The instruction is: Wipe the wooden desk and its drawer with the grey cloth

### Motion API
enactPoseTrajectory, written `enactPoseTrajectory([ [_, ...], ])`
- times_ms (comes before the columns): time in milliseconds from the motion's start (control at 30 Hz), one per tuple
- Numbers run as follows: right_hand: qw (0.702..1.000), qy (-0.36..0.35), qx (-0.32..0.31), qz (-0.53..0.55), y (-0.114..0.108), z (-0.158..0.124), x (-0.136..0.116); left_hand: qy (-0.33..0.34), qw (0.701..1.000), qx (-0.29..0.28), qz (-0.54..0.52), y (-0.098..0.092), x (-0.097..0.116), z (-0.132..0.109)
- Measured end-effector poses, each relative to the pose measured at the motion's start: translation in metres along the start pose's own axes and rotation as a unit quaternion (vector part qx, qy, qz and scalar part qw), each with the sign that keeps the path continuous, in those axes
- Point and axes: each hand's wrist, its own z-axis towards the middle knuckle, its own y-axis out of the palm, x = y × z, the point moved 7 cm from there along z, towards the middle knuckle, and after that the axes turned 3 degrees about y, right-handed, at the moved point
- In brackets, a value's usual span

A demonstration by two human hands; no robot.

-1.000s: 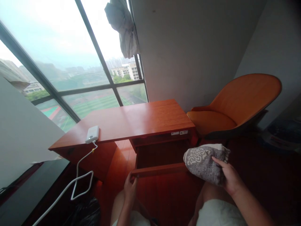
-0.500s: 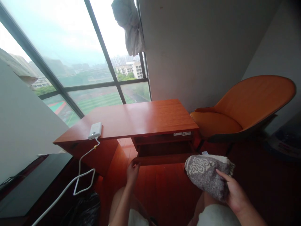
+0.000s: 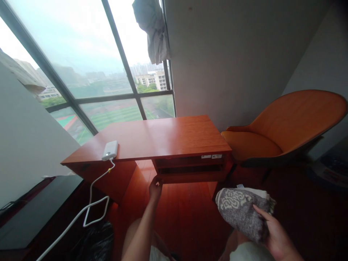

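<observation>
My left hand (image 3: 155, 189) is at the left end of the drawer (image 3: 190, 178) under the desk top, its fingers curled against the drawer front. The drawer stands slightly out, with a narrow dark gap above its front. My right hand (image 3: 274, 226) grips a folded grey towel (image 3: 241, 214) with a cream pattern and a small white tag, thumb on top and the other fingers hidden beneath. The towel hangs in front of the desk, above my right knee.
On the reddish wooden desk (image 3: 163, 136) lies a white power bank (image 3: 110, 150) with a white cable (image 3: 91, 203) running down left. An orange chair (image 3: 293, 127) stands at the right. A black plastic bag (image 3: 95, 241) and a dark glass-topped surface (image 3: 38, 210) are at the left.
The drawer has slid inward, away from me, with my left hand moving along at its front. My right hand and the towel have shifted slightly down and right in view.
</observation>
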Motion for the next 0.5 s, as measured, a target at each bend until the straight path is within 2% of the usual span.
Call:
enactPoseTrajectory([
  [100,0.997,0.06,0.009,0.052,0.003,-0.005,0.005,0.001,1.0,0.0,0.004,0.003,0.004,0.004],
  [500,0.999,0.044,0.004,0.026,-0.003,0.003,0.011,-0.028,0.999,0.01,0.028,0.004,0.013,0.007],
])
